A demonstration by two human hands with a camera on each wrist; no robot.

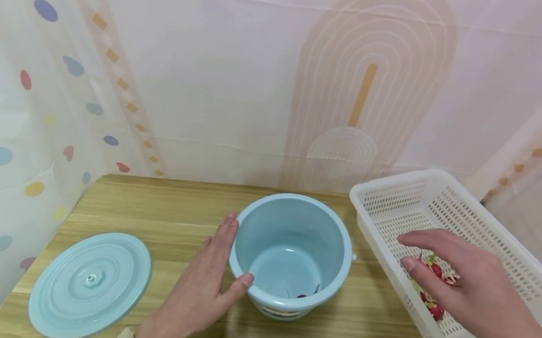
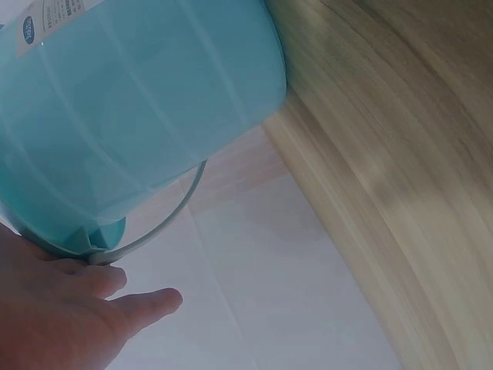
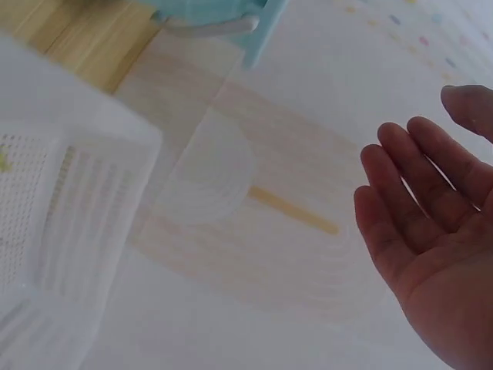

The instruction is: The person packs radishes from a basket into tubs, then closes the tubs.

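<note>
A light blue bucket (image 1: 295,215) stands in the middle of the wooden table. Low inside it lies a small dark red fruit (image 1: 302,296) with a thin stem, partly hidden by the front rim. My left hand (image 1: 201,286) rests against the bucket's left side, its fingers extended and the thumb at the rim. Over the white slotted basket (image 1: 384,267) on the right hovers my right hand (image 1: 478,287), fingers apart from the thumb and nothing between them. Beneath that hand, several small red pieces (image 1: 435,311) with yellow-green bits lie in the basket, partly covered by it.
A round light blue lid (image 1: 90,282) lies flat at the table's left. The bucket's thin handle (image 2: 166,220) hangs at its far side in the left wrist view. Behind the table (image 1: 198,210) rises a patterned cloth backdrop (image 1: 213,62).
</note>
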